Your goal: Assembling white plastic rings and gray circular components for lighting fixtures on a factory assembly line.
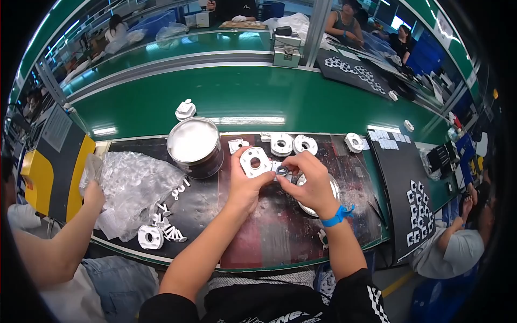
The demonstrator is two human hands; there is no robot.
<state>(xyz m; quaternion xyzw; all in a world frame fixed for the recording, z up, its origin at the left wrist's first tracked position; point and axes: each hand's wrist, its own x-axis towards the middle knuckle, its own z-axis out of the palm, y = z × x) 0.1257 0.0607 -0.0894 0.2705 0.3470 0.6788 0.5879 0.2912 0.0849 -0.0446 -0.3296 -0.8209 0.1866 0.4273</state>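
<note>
My left hand [245, 187] is closed on a white plastic housing [249, 171] that has a round hole through it. Close beside it, the fingers of my right hand [313, 182] pinch a small dark round part [281, 170]. A small white piece shows around the dark part; whether the two are joined cannot be made out. Below my right hand lies a round silvery-white container [335, 188], partly covered by the hand. Just beyond my hands sit white ring-shaped housings [281, 144] and a small white bracket [236, 145].
A large tin with a white top [193, 141] stands left of my hands. Further left are a clear plastic bag [137, 185], loose white pins [172, 232] and a co-worker's hand [94, 194]. A black board with small parts [420, 215] lies right. Behind runs a green belt [231, 97].
</note>
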